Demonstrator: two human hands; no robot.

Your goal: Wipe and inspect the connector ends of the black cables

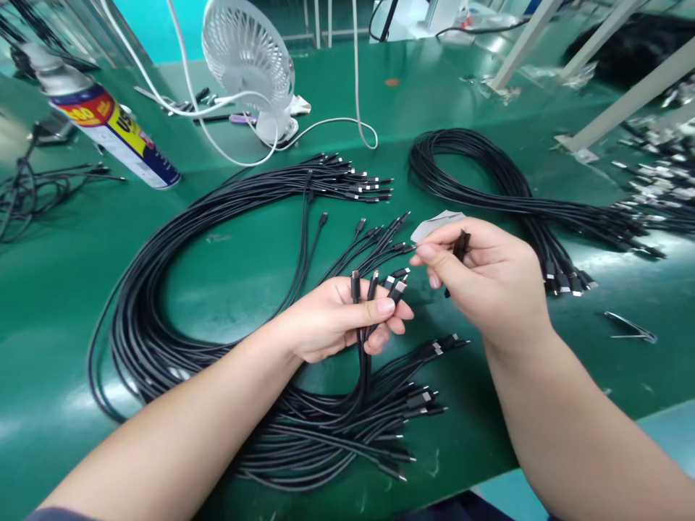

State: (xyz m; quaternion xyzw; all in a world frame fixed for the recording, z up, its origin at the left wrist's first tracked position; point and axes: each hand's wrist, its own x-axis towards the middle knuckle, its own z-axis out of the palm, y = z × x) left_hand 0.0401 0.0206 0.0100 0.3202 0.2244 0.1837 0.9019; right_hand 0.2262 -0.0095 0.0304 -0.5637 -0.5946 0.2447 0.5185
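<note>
My left hand (pixel 342 318) is closed round several black USB cables (pixel 363 354), their plugs pointing up between thumb and fingers. To its right, my right hand (pixel 483 268) pinches thumb against fingers. A thin grey scrap (pixel 437 223), cloth or paper, sticks out at those fingertips. Something short and black (pixel 461 246) is tucked in the same hand, mostly hidden. Beneath and around my left hand lies a large looped bundle of black cables (pixel 135 318). Plug ends (pixel 363 184) from this bundle fan out behind the hands, and others (pixel 420 401) lie in front.
A second coil of black cables (pixel 467 159) lies at the back right, near white metal legs (pixel 521 51). A white fan (pixel 247 58) with a trailing white cord and a spray can (pixel 116 123) stand back left. Metal tweezers (pixel 633 327) rest on the green table (pixel 489 427).
</note>
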